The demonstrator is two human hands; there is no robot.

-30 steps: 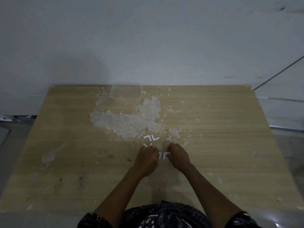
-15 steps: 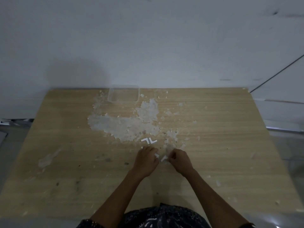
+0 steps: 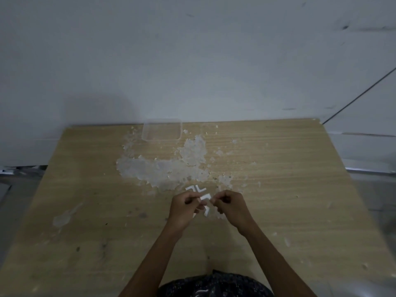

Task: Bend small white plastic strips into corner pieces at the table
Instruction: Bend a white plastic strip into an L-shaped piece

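Note:
My left hand (image 3: 185,207) and my right hand (image 3: 230,205) are raised just above the wooden table (image 3: 278,189), and between them they pinch one small white plastic strip (image 3: 205,197), one hand at each end. Two bent white corner pieces (image 3: 196,188) lie on the table just beyond the hands. Another bent corner piece (image 3: 207,211) lies on the table below the held strip, between the hands. A white bit shows under my left hand, mostly hidden.
A clear plastic container (image 3: 162,129) stands at the table's far edge against the grey wall. A wide patch of flaked white residue (image 3: 162,168) covers the table's middle. Small white chips lie scattered to the right.
Both hands have risen off the table with a strip pinched between them. The camera has tilted, so the table sits lower in view.

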